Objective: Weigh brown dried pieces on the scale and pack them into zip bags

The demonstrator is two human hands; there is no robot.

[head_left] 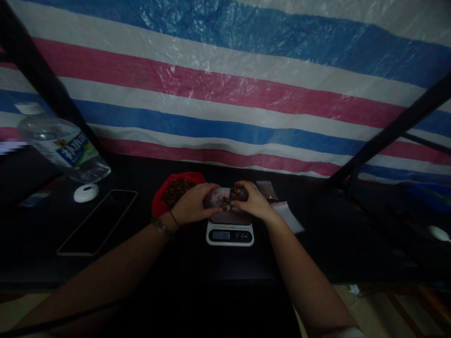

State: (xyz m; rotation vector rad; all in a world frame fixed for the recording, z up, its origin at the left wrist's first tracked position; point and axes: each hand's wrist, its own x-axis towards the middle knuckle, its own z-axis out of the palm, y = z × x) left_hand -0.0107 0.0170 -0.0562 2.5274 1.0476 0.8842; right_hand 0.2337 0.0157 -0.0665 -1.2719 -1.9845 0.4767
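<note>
Holding a small clear bag [225,197] w/ brown bits inside, both hands meet right over the little white scale [229,233]. The bag lies sideways, long way going left to right, so each hand has one end. The left hand [192,204] is curled round the left end, fingers closed on it. The right hand [252,201] is curled round the right end, thumb and fingers pinched on the bag too. Both hands are about the same close to it, none nearer. The bag sits just above the scale's top plate; can't tell if it's touching the plate or not, too dark.

Just left of the left hand is a red bag [172,191], open, w/ more brown bits in it. Right of the right hand lie a small packet [267,190] w/ brown stuff and a flat clear bag [289,217], near the scale.

Farther left on the dark table [352,244]: a phone [98,221] lying flat, a small white round thing [86,192], and a water bottle [63,148], looking tipped in this view. Behind it all hangs a striped sheet [225,84], red, white & blue.
</note>
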